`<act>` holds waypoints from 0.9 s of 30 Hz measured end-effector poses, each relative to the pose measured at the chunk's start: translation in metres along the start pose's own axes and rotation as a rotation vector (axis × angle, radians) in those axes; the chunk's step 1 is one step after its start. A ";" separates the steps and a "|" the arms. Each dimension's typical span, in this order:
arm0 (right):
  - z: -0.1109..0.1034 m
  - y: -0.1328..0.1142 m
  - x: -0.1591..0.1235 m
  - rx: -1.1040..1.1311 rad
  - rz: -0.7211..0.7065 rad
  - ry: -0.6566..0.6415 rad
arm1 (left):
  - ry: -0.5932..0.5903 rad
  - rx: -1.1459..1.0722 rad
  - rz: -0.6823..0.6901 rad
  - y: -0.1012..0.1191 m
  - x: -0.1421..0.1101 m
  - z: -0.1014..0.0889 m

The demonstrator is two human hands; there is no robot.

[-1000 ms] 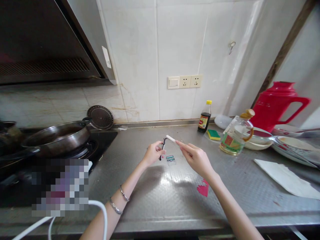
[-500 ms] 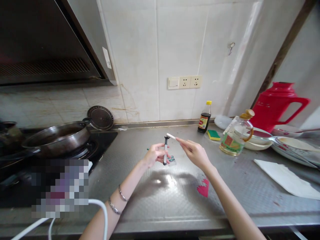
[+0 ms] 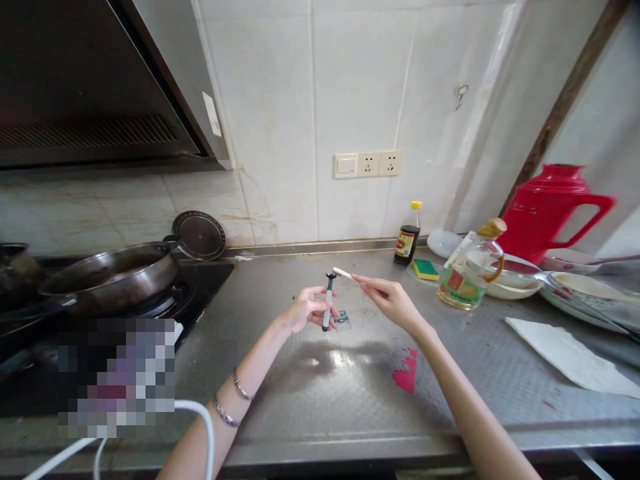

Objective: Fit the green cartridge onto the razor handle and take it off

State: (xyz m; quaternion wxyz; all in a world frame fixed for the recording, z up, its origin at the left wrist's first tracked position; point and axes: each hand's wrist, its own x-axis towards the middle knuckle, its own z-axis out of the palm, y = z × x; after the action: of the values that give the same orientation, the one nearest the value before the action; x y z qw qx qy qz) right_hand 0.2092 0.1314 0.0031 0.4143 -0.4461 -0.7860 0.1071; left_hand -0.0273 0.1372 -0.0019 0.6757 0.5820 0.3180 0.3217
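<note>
My left hand is closed around the grey handle of a razor, which stands nearly upright with its black head at the top. In my right hand, thumb and fingertips pinch a short white stick. The stick's far end points left, close to the razor's head; whether they touch I cannot tell. Just behind my left fingers is a small clear piece with teal-green parts. Whether those fingers hold it or it rests on the counter is unclear.
On the metal counter lie a ragged pink piece and a white cloth. To the right are a sauce bottle, sponge, oil jug, dishes and red thermos. A pan sits on the stove at left.
The razor has tilted and turned slightly in my left hand, its lower end shifting left. My right hand keeps the white stick near the razor's head.
</note>
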 end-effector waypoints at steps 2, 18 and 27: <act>0.002 0.005 -0.001 -0.022 0.057 0.033 | -0.019 0.055 0.019 0.000 -0.001 -0.001; 0.035 -0.020 -0.040 0.036 0.310 -0.108 | 0.173 0.124 0.205 0.020 -0.009 -0.032; 0.075 -0.065 -0.057 -0.437 0.289 -0.298 | 0.215 0.133 0.220 0.019 -0.009 -0.040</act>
State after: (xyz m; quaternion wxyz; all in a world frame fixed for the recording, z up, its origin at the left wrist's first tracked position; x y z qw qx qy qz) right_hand 0.1281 0.0638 -0.0408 0.1692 -0.6114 -0.7709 0.0576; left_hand -0.0664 0.1552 0.0126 0.5583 0.6191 0.3433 0.4325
